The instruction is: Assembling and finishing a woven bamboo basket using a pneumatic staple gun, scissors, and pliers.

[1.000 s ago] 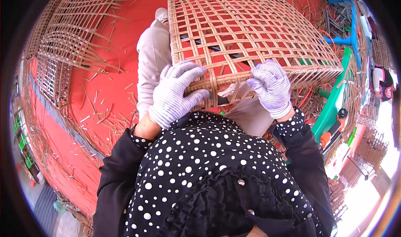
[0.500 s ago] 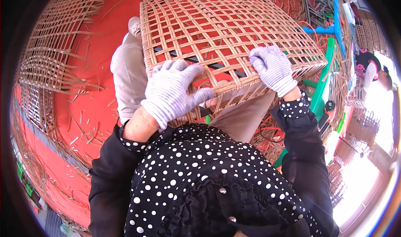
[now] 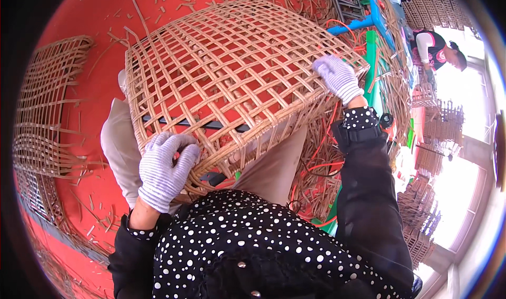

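A brown wicker panel (image 3: 245,70), woven in an open lattice with a bent-down near side, rests over my lap. At its near left corner my left hand (image 3: 167,167), in a white ribbed knit glove, curls round the strands, thumb and fingers bent over the edge. My right hand (image 3: 337,77), gloved alike, bends its fingers over the panel's rim near the right corner. Its fingertips are partly smeared. Under the lattice a dark bar (image 3: 190,123) shows through the gaps.
Another woven piece (image 3: 47,104) lies at the left on the red floor covering (image 3: 103,22), among cut strand scraps. To the right are a green bar (image 3: 373,62), a blue frame (image 3: 380,17), heaped loose strands (image 3: 319,157) and an orange cord. A co-worker (image 3: 437,48) is beyond.
The view has swung, so the panel appears farther left. My left hand has moved to the panel's left corner, and my right hand nearer its right corner. More of the co-worker shows.
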Available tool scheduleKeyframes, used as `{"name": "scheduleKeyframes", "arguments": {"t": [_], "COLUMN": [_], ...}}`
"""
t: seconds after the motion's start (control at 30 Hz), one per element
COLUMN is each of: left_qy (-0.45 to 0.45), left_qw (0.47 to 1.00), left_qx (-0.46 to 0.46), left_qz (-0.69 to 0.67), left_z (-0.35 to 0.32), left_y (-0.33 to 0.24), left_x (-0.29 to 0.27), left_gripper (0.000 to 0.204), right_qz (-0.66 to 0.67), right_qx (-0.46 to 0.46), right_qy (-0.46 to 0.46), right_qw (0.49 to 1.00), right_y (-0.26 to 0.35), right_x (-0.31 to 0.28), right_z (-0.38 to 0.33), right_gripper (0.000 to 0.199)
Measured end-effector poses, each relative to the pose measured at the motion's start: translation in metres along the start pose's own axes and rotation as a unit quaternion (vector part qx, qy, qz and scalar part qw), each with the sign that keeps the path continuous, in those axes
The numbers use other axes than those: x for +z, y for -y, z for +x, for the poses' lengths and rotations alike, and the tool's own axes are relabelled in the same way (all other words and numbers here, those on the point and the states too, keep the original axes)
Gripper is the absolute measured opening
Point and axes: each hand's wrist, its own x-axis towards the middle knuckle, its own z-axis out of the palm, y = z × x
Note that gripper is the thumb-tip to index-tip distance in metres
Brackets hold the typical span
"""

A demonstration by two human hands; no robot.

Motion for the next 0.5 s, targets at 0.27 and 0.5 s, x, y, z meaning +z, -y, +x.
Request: {"name": "scheduleKeyframes", "arguments": {"t": [0.27, 0.5], "left_qy": [0.016, -0.076], "left_qw": [0.999, 0.982], "left_qx": [-0.041, -0.103], "left_qz": [-0.019, -0.142], "left_z": [0.001, 0.017], "left_y": [-0.002, 0.054], "left_x": [-0.008, -0.026], "left_gripper": [0.012, 0.02], "right_qz": [-0.071, -0.097], "right_qx": [-0.03, 0.0], "right_qy": [0.002, -0.046], "right_qw": [0.997, 0.994], "right_y": [0.017, -0.035], "right_x": [0.012, 0.003], "right_z": [0.001, 0.01], "right_gripper": [0.031, 0.035]}}
